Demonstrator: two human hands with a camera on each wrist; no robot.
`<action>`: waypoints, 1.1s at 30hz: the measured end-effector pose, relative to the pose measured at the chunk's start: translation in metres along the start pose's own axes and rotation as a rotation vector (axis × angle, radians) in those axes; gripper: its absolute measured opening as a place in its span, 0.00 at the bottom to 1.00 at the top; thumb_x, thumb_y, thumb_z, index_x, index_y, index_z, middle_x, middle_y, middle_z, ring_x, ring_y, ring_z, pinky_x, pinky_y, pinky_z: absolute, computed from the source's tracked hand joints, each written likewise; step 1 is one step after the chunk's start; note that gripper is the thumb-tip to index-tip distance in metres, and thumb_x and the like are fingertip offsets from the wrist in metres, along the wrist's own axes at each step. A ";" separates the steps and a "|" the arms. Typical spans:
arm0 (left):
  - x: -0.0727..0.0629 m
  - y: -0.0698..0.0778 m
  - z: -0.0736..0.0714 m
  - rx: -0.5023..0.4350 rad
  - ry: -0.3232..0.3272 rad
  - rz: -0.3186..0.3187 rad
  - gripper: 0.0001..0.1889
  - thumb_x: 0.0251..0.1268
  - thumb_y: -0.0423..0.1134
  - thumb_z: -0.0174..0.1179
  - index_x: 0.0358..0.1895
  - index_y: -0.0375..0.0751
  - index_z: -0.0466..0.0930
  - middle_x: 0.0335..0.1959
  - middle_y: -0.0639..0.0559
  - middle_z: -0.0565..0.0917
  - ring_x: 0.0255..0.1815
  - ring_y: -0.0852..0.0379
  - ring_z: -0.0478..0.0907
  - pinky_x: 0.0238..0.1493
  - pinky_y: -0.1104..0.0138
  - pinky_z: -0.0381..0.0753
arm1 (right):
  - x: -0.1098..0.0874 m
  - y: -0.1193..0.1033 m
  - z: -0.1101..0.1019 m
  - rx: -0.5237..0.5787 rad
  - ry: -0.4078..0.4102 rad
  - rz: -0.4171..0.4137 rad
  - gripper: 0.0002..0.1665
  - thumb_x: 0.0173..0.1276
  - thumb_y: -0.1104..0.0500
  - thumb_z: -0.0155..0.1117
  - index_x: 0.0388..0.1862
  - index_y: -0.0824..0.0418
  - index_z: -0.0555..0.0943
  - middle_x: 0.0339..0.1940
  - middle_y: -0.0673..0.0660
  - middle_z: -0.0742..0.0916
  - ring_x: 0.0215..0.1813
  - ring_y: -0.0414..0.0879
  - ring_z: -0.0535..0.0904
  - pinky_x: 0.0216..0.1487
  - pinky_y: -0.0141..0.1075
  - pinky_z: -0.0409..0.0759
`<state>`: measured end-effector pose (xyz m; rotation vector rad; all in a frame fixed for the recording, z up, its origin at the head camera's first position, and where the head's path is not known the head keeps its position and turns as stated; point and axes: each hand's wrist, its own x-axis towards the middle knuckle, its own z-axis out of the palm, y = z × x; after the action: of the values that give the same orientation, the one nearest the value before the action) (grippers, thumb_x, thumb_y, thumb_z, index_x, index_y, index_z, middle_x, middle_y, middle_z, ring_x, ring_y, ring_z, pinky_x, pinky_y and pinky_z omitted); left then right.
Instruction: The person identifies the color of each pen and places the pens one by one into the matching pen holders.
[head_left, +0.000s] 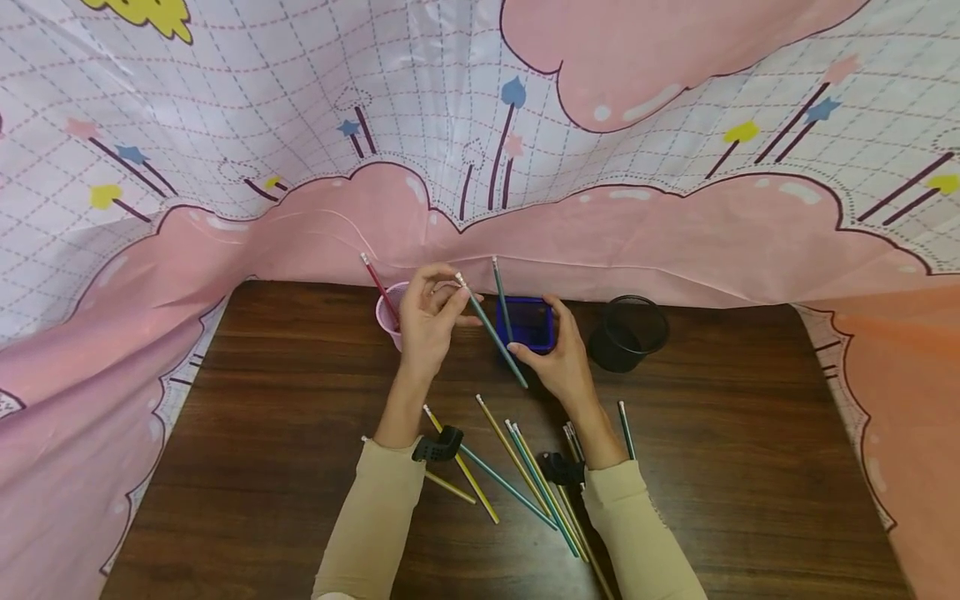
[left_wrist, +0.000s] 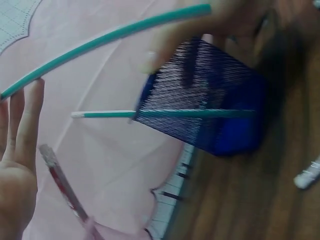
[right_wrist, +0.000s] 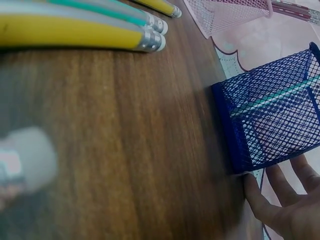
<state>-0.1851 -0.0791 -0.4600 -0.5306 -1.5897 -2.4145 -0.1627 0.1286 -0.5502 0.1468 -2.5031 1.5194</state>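
Note:
My left hand [head_left: 425, 325] pinches a green pencil [head_left: 491, 332] close to its white eraser end, and the pencil slants down toward the front of the blue mesh pencil holder [left_wrist: 245, 130]. Its lower tip is outside the holder's rim in the head view. Another green pencil [left_wrist: 107, 114] leans inside that holder, eraser end up. With thumb and fingers spread across the holder, my right hand [head_left: 562, 360] grips its sides; the right wrist view shows fingers [right_wrist: 282, 187] against the mesh.
A pink mesh cup [head_left: 391, 335] with a red pencil [head_left: 380, 286] stands left of the blue holder. To the right is a black mesh cup [head_left: 617, 360]. Several loose yellow and green pencils [head_left: 510, 437] lie on the dark wooden table [head_left: 285, 417], partly under the forearms. A patterned cloth [head_left: 675, 242] hangs behind.

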 end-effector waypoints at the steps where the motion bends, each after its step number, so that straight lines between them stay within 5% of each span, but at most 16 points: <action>1: 0.004 0.002 0.001 0.011 0.010 0.017 0.14 0.65 0.17 0.56 0.52 0.23 0.67 0.41 0.39 0.76 0.35 0.46 0.83 0.26 0.44 0.83 | 0.000 0.000 0.000 0.005 0.004 -0.001 0.55 0.54 0.53 0.81 0.76 0.54 0.60 0.70 0.60 0.71 0.67 0.58 0.70 0.64 0.55 0.72; 10: 0.016 0.007 0.002 0.015 0.058 0.037 0.15 0.65 0.17 0.56 0.53 0.21 0.66 0.42 0.41 0.76 0.32 0.53 0.82 0.26 0.53 0.86 | -0.001 0.001 0.004 0.055 0.010 -0.034 0.54 0.53 0.60 0.81 0.75 0.56 0.61 0.67 0.64 0.73 0.64 0.59 0.74 0.61 0.53 0.75; 22: 0.025 0.006 0.008 -0.021 0.070 0.046 0.17 0.65 0.18 0.56 0.50 0.42 0.75 0.43 0.49 0.76 0.39 0.57 0.78 0.27 0.54 0.86 | 0.001 -0.001 0.000 0.006 0.027 -0.034 0.56 0.51 0.53 0.83 0.75 0.54 0.61 0.68 0.62 0.73 0.65 0.58 0.73 0.62 0.54 0.74; 30: 0.040 0.007 0.017 0.076 0.066 0.110 0.15 0.64 0.19 0.59 0.53 0.23 0.70 0.42 0.49 0.77 0.39 0.55 0.77 0.31 0.61 0.86 | -0.001 -0.002 -0.001 0.002 0.004 0.013 0.56 0.53 0.49 0.82 0.76 0.52 0.60 0.70 0.62 0.71 0.68 0.60 0.70 0.65 0.55 0.71; 33: 0.043 0.007 0.019 0.109 0.054 0.099 0.16 0.64 0.19 0.59 0.53 0.22 0.69 0.42 0.50 0.76 0.38 0.55 0.77 0.28 0.56 0.87 | -0.001 -0.003 -0.001 0.006 0.010 0.017 0.56 0.53 0.49 0.82 0.76 0.52 0.60 0.70 0.61 0.72 0.66 0.59 0.71 0.64 0.54 0.72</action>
<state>-0.2190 -0.0636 -0.4302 -0.5073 -1.6216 -2.2366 -0.1613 0.1280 -0.5478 0.1187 -2.4981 1.5306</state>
